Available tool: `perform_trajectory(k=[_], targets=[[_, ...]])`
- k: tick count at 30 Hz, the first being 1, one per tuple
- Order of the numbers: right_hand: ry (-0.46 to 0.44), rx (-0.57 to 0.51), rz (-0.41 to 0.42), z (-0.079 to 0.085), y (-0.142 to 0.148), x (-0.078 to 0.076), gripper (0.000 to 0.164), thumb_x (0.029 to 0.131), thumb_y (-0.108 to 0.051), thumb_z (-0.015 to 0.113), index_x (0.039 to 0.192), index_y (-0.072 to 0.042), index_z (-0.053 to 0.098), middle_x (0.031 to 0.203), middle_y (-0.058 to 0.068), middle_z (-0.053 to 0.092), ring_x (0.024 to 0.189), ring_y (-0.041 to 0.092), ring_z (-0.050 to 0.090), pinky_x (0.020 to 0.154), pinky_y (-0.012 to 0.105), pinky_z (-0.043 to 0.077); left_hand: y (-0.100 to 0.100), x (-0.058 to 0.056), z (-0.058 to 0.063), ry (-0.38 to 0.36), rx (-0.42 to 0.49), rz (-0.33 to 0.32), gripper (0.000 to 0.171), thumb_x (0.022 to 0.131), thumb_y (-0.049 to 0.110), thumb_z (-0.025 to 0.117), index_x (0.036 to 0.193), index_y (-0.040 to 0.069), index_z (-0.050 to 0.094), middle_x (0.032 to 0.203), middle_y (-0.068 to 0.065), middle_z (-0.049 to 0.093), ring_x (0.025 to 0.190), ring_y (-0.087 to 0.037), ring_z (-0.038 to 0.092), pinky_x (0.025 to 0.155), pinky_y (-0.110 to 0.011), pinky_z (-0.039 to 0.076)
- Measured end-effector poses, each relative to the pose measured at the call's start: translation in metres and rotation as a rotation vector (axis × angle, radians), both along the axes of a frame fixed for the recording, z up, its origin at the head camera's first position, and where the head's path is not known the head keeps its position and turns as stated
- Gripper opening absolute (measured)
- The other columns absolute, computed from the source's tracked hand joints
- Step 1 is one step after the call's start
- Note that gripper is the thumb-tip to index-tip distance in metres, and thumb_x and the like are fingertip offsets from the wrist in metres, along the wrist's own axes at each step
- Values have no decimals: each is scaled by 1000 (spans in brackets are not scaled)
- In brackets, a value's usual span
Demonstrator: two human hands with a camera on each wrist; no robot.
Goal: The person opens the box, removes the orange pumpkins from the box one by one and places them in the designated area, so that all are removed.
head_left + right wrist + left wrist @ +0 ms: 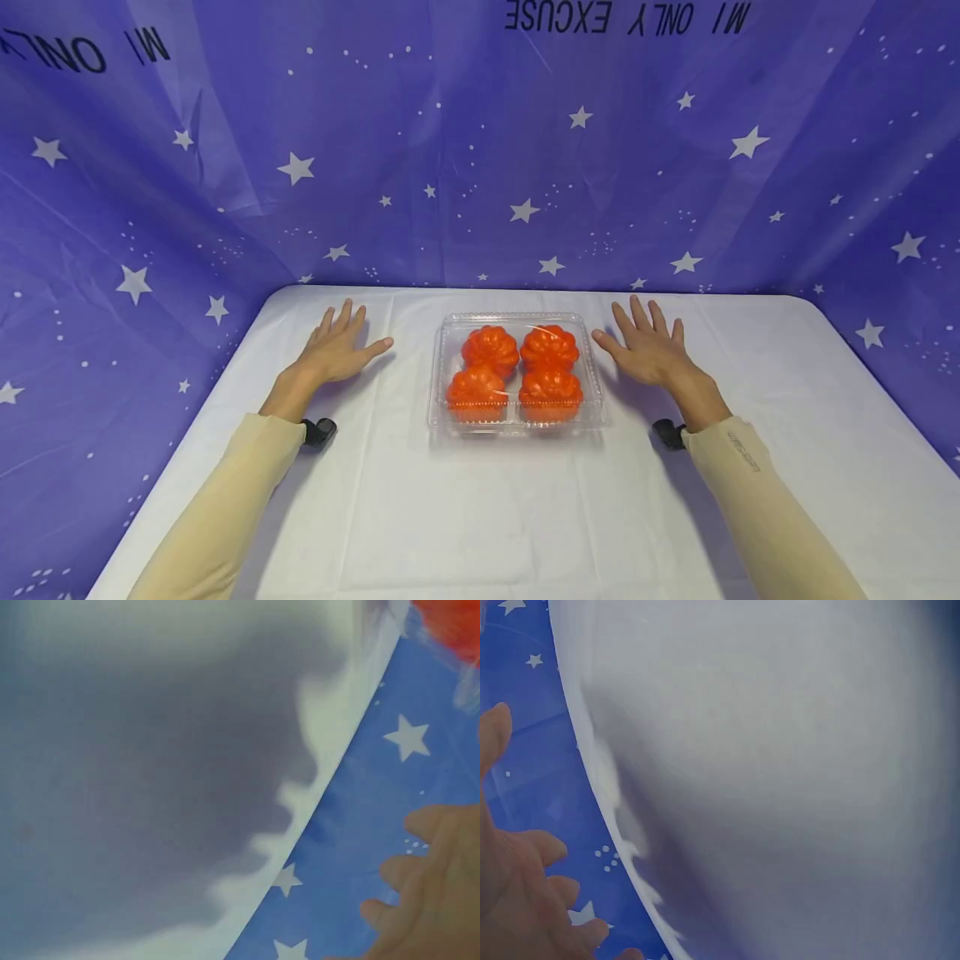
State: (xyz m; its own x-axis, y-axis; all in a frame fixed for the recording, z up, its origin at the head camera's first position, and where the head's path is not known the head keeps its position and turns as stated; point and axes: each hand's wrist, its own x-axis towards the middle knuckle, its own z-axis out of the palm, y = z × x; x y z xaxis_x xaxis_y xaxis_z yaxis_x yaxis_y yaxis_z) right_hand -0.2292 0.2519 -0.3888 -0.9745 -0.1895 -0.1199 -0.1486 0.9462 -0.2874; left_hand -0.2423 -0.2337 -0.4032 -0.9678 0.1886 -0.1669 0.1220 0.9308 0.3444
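Note:
A clear plastic clamshell box [513, 425] lies in the middle of the white table. Several orange, ribbed, pumpkin-shaped pieces [551, 392] sit inside it under the see-through lid. To the left of the box, my left hand [335, 354] is held with fingers spread, apart from the box and holding nothing. My right hand [651, 350] is spread the same way just past the box's right side, its thumb pointing toward the box. The left wrist view catches part of the left hand [525, 900] at its edge, with its shadow on the cloth.
A white cloth [465, 517] covers the table. Behind and at both sides hangs a purple curtain [480, 167] with white stars and some lettering. Dark wrist cameras [321, 433] sit by both cuffs of the cream sleeves.

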Motion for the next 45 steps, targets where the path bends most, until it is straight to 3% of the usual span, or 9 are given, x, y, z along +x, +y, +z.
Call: perform_trajectory(k=[6, 10, 14, 17, 21, 26, 32, 40, 45], targets=[[15, -322, 65, -1, -11, 25, 81, 104, -54, 34, 155, 5, 13, 160, 28, 2, 146, 46, 0, 115, 65, 1, 7, 11, -1, 12, 121, -1, 101, 95, 70, 38, 156, -3, 3, 161, -24, -8, 145, -46, -9, 117, -61, 0], [-72, -570, 111, -2, -25, 48, 79, 105, -45, 41, 156, 3, 6, 161, 27, 3, 146, 45, 5, 117, 62, 8, 23, 29, 2, -31, 374, -5, 94, 101, 61, 36, 154, -6, -3, 161, -27, -1, 145, -45, 12, 119, -57, 8], [-174, -752, 138, -3, -33, 67, 85, 102, -37, 54, 158, -6, -2, 163, 20, -1, 147, 44, 7, 114, 63, 18, 49, 53, 7, -166, 694, -35, 88, 104, 50, 39, 154, -2, -11, 161, -26, 2, 136, -45, 36, 116, -51, 24], [-221, -854, 128, -4, -38, 77, 96, 96, -31, 65, 159, -12, -6, 164, 14, -6, 148, 40, 2, 114, 62, 19, 68, 70, 8, -250, 828, -73, 87, 105, 44, 44, 155, 0, -11, 162, -23, 3, 135, -44, 38, 113, -49, 31], [-230, -904, 106, -7, -42, 85, 109, 89, -30, 73, 158, -16, -10, 164, 9, -10, 149, 36, -2, 115, 64, 11, 86, 90, 8, -256, 815, -97, 93, 100, 43, 54, 156, -1, -6, 163, -19, 9, 138, -46, 32, 113, -54, 31], [-188, -897, 70, -11, -46, 91, 111, 86, -30, 76, 159, -13, -5, 165, 10, -5, 148, 39, 4, 115, 64, 11, 93, 104, 5, -239, 785, -97, 106, 90, 43, 69, 157, 0, -2, 163, -17, 10, 141, -47, 24, 113, -57, 28], [-168, -925, 58, -15, -47, 93, 105, 88, -29, 75, 160, -14, -1, 165, 9, 1, 148, 39, 8, 115, 62, 16, 94, 109, -1, -245, 831, -112, 119, 81, 32, 82, 157, 4, -5, 161, -20, 16, 144, -37, 24, 116, -53, 25], [-184, -873, 114, -17, -46, 97, 121, 79, -27, 82, 159, -19, -8, 164, 8, -10, 149, 34, -5, 113, 68, 2, 96, 110, -5, -217, 863, -122, 121, 80, 26, 84, 156, 2, -8, 160, -24, 15, 145, -35, 24, 116, -50, 23], [-215, -844, 123, -17, -44, 98, 126, 76, -27, 85, 158, -27, -10, 165, 8, -7, 149, 34, -4, 112, 70, 3, 96, 111, -6, -207, 842, -105, 121, 80, 28, 83, 157, 3, -6, 161, -22, 13, 146, -34, 20, 118, -51, 20]])
